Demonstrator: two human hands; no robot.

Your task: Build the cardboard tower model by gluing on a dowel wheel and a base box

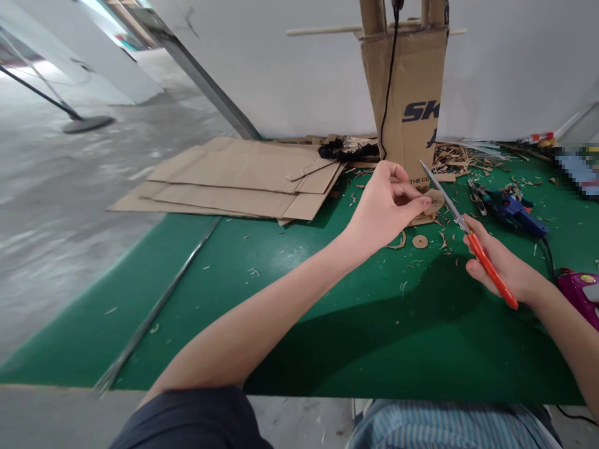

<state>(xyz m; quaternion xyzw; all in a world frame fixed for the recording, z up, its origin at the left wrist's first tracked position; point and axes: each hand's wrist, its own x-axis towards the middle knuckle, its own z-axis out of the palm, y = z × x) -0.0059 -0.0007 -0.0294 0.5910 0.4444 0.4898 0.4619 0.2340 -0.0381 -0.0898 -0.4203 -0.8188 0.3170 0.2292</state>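
Note:
Between thumb and fingers, my left hand pinches a small round cardboard disc. My right hand is closed on a pair of scissors with orange handles. Their blades point up and to the left, close beside the disc's right edge; whether they touch it I cannot tell. Below my left hand a second cardboard disc with a small centre hole lies on the green table. A curved cardboard offcut and several scraps lie around it.
Flat cardboard sheets are stacked at the back left, with black cord beside them. A tall cardboard structure stands behind my hands. Blue-handled pliers and a magenta device are on the right. Thin rods lie at left.

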